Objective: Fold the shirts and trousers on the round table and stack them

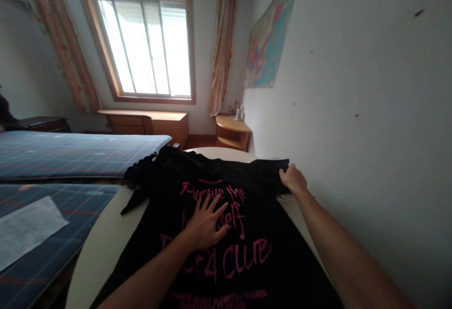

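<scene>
Pale wall [363, 69] rises to the right of both hands, with a colourful map [271, 36] hung on it, beyond and above the right grip [294, 179]. Far ahead of the left grip [208, 224] is a bright window [151, 50] in a wooden frame, with a patterned curtain [222, 40] on its right side and another curtain [60, 40] on its left. Below the window stands a wooden desk [173, 123], and to the right of it, ahead of the hands, a corner shelf [235, 123] with small items on top, too small to tell.

Under both hands, a black shirt [243, 238] with pink lettering lies spread over a white worktop [93, 252]. The left grip rests palm down on the chest, wide open with fingers spread, holding nothing and covering part of the words. To its right and a little farther off, the right grip is closed on the end of the sleeve [271, 172], thumb and fingers pinching the cloth. The other sleeve [139, 172] lies bunched to the left of the left grip and beyond it. Farther left are two plaid mattresses [77, 156]; a sheet of paper [33, 226] lies on the nearer one.
</scene>
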Tool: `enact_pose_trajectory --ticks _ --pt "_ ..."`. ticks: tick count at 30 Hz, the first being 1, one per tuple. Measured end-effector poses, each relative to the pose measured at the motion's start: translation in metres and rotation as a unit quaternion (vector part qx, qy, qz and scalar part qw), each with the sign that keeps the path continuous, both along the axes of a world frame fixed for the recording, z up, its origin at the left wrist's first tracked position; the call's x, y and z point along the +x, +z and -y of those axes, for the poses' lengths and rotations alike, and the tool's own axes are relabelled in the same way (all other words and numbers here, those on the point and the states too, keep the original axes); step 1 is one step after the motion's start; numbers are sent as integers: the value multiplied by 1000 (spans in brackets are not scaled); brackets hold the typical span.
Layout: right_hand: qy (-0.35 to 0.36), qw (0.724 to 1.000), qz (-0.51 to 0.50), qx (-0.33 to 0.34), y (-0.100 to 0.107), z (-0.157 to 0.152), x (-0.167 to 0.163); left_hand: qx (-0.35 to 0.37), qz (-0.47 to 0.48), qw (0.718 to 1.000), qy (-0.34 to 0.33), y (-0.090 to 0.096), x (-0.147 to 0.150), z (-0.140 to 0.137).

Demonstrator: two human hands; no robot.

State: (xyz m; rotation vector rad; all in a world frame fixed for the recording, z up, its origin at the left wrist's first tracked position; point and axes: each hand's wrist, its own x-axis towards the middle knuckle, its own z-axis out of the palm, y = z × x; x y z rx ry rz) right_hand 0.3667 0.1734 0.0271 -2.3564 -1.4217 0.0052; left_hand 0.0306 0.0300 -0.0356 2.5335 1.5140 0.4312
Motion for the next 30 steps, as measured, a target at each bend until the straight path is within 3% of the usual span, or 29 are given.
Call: enact_pose_trajectory --ticks 9,14,17,20,24,30 --pt "14 991 -40 126 15 -2 -24 -22 -18 1000 9 4 1 1" --pt "129 977 5 168 29 10 -64 -26 -22 999 11 5 1 1" --pt "252 957 37 141 21 20 -93 -22 -24 999 9 5 1 1" --pt "330 940 62 66 0 29 -114 -12 -22 1000 7 3 1 1" --pt "358 931 76 -19 -28 40 -126 0 -15 1000 8 1 0 1" --pt "369 929 30 17 -38 54 -119 -1 -15 1000 6 0 -1 1"
